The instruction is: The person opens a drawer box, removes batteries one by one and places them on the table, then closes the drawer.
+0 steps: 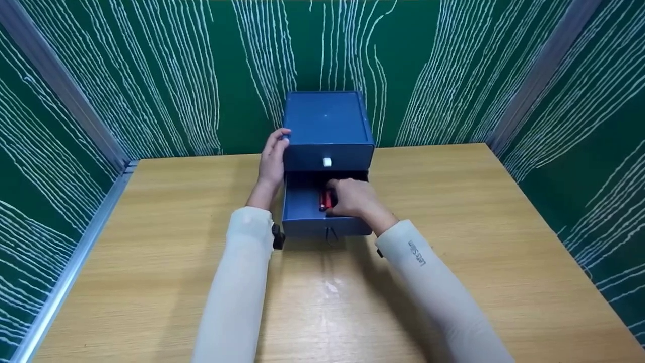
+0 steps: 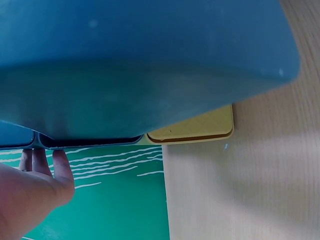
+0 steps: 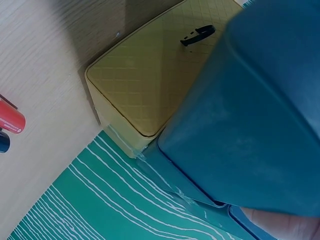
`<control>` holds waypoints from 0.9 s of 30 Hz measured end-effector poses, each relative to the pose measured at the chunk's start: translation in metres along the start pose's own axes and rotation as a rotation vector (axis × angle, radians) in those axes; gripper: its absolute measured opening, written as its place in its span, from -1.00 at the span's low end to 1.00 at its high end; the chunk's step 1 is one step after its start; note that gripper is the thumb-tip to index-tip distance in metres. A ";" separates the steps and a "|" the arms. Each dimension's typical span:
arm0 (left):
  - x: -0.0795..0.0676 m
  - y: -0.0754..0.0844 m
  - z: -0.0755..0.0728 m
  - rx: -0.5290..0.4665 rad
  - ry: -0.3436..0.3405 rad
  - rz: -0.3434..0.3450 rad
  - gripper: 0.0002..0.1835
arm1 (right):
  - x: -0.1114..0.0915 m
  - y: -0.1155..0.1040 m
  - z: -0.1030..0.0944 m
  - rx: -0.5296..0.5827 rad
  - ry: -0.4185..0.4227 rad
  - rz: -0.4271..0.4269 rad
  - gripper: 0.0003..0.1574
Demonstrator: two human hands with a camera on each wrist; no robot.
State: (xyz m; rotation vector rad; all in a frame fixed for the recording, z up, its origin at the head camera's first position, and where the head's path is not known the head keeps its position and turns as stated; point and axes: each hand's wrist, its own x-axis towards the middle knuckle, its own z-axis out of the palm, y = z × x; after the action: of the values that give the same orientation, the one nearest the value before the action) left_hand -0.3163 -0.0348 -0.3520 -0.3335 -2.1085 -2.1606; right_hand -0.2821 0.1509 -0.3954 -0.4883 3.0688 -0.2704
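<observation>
A blue drawer unit (image 1: 326,118) stands at the table's back, its top drawer closed with a white knob (image 1: 327,162). Below it, a blue drawer (image 1: 302,201) is pulled out. My left hand (image 1: 272,160) touches the unit's left side, its fingertips (image 2: 61,165) against the frame's edge. Inside the open drawer my right hand (image 1: 352,196) has thumb and fingers around a red object (image 1: 326,200) with dark parts, its kind unclear and partly covered by the hand. In the right wrist view the drawer hides most of that hand.
A yellow drawer (image 3: 135,75) with a black loop handle (image 3: 198,35) sits under the open one. A red cylinder with white print (image 3: 11,117), beside a dark piece (image 3: 4,142), is cut off at the left edge. Green walls (image 1: 252,60) with white lines surround the wooden table (image 1: 176,252).
</observation>
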 end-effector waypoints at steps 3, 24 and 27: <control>0.007 -0.009 -0.001 -0.016 0.006 0.014 -0.68 | 0.000 -0.001 0.001 0.000 0.013 0.000 -0.32; 0.000 -0.002 0.000 -0.014 0.006 -0.002 -0.66 | 0.000 -0.001 0.002 -0.022 0.029 0.013 -0.42; 0.000 -0.002 0.001 -0.012 0.006 -0.001 -0.66 | -0.001 -0.001 0.002 -0.026 0.028 0.007 -0.45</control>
State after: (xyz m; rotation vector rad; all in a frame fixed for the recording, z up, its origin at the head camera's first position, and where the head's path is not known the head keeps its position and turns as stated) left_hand -0.3166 -0.0341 -0.3540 -0.3271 -2.0936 -2.1732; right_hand -0.2809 0.1498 -0.3969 -0.4795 3.1042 -0.2395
